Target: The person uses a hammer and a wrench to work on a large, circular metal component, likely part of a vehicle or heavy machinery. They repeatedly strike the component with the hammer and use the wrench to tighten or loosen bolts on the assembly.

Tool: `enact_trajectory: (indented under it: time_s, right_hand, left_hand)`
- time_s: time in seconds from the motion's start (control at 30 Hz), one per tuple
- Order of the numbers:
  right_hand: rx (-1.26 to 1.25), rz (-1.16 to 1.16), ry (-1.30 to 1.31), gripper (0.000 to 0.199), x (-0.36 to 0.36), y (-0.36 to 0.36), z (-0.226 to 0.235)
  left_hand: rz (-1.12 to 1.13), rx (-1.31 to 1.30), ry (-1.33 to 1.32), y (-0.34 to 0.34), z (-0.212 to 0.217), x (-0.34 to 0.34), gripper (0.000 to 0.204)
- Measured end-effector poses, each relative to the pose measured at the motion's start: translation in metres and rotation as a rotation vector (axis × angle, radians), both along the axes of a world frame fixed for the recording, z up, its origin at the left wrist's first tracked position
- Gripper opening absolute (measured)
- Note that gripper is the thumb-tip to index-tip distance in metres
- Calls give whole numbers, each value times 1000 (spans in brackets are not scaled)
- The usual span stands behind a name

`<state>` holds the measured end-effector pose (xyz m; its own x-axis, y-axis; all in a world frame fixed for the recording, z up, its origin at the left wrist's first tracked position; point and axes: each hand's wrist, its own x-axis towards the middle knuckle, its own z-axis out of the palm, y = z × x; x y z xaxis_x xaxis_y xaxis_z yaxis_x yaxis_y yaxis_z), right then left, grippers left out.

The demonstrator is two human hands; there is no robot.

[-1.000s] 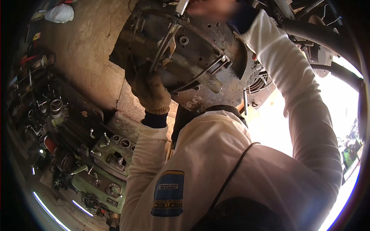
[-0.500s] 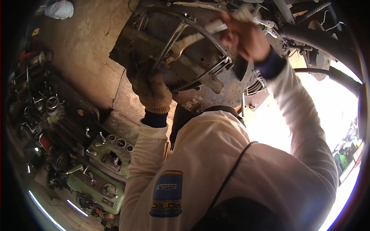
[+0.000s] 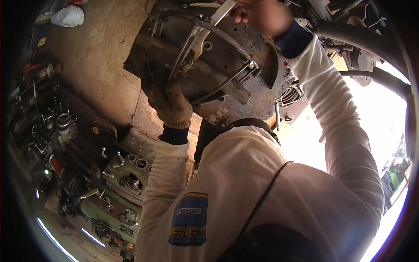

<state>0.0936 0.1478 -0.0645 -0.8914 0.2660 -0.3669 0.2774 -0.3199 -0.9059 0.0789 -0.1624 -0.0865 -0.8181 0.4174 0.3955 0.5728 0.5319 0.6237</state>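
Observation:
A dark curved metal frame (image 3: 231, 37) of welded bars lies on a rusty metal plate (image 3: 266, 98). My left hand (image 3: 172, 102), in a worn work glove, is closed round a bar at the frame's near left side. At the top, my bare right hand (image 3: 264, 17) has its fingers curled at the upper end of a long, flat, pale tool (image 3: 222, 13). The tool's lower, wood-coloured end (image 3: 199, 46) reaches in among the bars; its exact kind does not show. Part of the right hand is smeared.
A green machine (image 3: 109, 207) with levers and dials stands at lower left. Thick dark pipes (image 3: 362, 37) and metal parts crowd the upper right. A white bag (image 3: 67, 16) lies at upper left. A round metal tube (image 3: 238, 93) lies under the frame.
My right hand has moved up and left, and the pale tool has swung steeper with it. My left hand keeps its hold on the frame.

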Motion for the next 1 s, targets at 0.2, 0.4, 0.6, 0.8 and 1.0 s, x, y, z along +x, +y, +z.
enact_trajectory:
  time_s: [0.2, 0.4, 0.6, 0.8, 1.0]
  right_hand:
    - [-167, 173, 129, 37, -38, 6, -23]
    - [-186, 399, 44, 37, -103, -16, -29]
    - [41, 189, 227, 27, -27, -8, -29]
    - [168, -4, 72, 30, 67, -19, -16]
    - [-313, -317, 147, 27, 23, 7, -25]
  left_hand:
    - [4, 1, -18, -4, -4, 0, 50]
    - [-78, 116, -3, 1, 2, -10, 53]
    - [-29, 160, -123, 4, 2, -5, 59]
    - [-137, 165, 0, 8, 7, -14, 65]
    - [-94, 212, -212, 1, 2, -7, 67]
